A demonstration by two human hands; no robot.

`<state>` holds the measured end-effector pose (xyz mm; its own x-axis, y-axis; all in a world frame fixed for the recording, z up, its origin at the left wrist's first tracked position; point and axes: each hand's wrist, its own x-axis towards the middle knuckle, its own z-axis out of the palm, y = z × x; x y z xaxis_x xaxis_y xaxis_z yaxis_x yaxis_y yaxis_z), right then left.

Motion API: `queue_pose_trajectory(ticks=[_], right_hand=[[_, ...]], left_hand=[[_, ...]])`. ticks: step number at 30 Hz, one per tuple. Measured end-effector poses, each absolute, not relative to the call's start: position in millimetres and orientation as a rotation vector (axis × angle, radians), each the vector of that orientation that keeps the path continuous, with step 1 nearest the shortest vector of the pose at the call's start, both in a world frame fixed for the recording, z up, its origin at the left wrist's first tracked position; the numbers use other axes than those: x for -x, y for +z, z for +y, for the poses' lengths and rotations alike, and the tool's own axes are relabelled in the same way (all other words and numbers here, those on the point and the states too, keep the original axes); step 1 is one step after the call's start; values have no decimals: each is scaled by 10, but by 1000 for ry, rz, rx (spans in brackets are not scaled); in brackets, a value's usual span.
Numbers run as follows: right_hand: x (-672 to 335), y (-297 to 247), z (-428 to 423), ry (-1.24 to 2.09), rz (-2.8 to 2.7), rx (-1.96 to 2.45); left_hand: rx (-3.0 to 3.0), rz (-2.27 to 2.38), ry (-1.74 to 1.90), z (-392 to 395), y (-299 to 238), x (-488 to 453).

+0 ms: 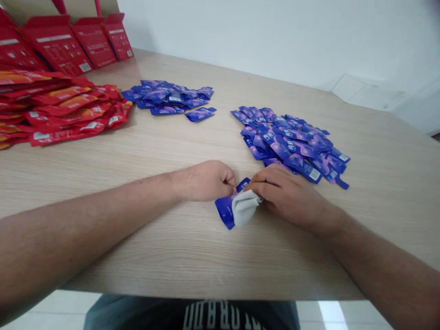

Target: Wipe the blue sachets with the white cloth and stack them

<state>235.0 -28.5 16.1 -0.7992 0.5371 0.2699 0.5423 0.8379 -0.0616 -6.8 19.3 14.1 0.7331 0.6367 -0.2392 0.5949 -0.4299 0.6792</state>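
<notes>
While we are working at a pale wood-grain table (144,151), our two bare hands are meeting just in front of us over one blue sachet (225,211) and one white pad (244,207). Our left hand (206,181) is curling into a loose fist, its fingertips pinching the sachet's far end. Our right hand (283,195) is bending its fingers down onto the soft, folded pad, which is poking out of the glossy foil packet. The sachet is lying flat on the wood between the two hands, touching both, its free corner pointing back toward us. Just beyond the right hand, one loose heap of blue sachets (292,144) is spreading across the table, too many and too overlapped for us to count. A second, smaller heap (168,97) of the same flat, shiny rectangles is sitting farther off, beyond the left hand and well apart from the first. At the far left, one layered stack of red packets (58,107) is fanning out, slick and crinkled. Behind it, four red cartons (68,43) are leaning open in a row near the white wall (275,36).
</notes>
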Motion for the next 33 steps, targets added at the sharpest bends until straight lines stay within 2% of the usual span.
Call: queue_pose_trajectory(ticks=[5, 11, 16, 22, 27, 33], right_hand=[[-2242, 172, -364, -31, -2698, 832], [-2074, 204, -480, -24, -2791, 621], [-2176, 144, -362, -108, -2646, 823], [-2079, 163, -441, -9, -2741, 649], [-2139, 107, -374, -131, -2578, 892], [-2028, 167, -486, -56, -2693, 679]], left_hand=[[-2114, 946, 67, 209, 131, 81], [-2148, 907, 48, 201, 139, 85], [-2158, 968, 61, 195, 150, 87], [-2148, 912, 50, 194, 150, 82], [-2153, 982, 61, 188, 130, 76], [-2142, 917, 38, 162, 178, 72]])
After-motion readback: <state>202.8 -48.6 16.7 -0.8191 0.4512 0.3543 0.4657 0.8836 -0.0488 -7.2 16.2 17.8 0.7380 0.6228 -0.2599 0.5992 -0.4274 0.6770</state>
